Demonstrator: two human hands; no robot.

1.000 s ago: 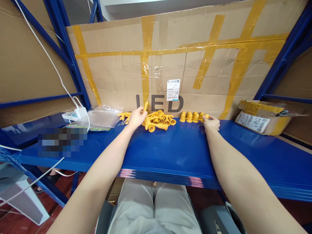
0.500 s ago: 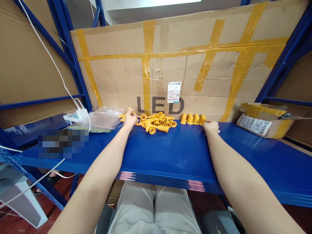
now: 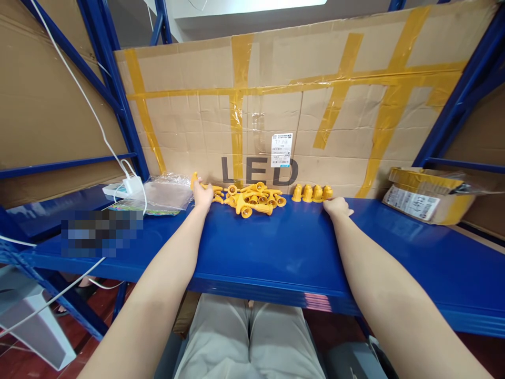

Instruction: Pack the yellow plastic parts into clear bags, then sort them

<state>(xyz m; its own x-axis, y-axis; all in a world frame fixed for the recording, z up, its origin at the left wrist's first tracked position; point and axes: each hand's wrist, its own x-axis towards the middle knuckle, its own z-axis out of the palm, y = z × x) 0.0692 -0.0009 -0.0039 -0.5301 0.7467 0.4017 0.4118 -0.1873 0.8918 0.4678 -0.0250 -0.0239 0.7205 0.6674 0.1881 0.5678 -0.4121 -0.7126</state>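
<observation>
My left hand (image 3: pixel 203 196) is closed around a yellow plastic piece (image 3: pixel 194 179), whose upper end sticks up past the fingers. It is at the left end of a loose pile of similar yellow pieces (image 3: pixel 252 199), several with flared, cup-like ends with something shiny inside. To the right of the pile, several yellow bell-shaped pieces (image 3: pixel 307 193) stand upright in a row by the cardboard. My right hand (image 3: pixel 337 207) is closed, its knuckles against or just in front of the row's rightmost piece (image 3: pixel 327 192). Its fingertips are hidden, so I cannot tell whether it grips anything.
A large taped cardboard sheet (image 3: pixel 189 126) marked LED backs the blue shelf (image 3: pixel 268 247). At the right sits an opened carton (image 3: pixel 428 197). On the left are clear plastic bags (image 3: pixel 169 192), a white plug with cables (image 3: pixel 133 185) and a blurred-out object (image 3: pixel 102 229).
My left hand has moved a little left, and the yellow piece in it now points up at its left. My right hand has shifted slightly left toward the upright row.
</observation>
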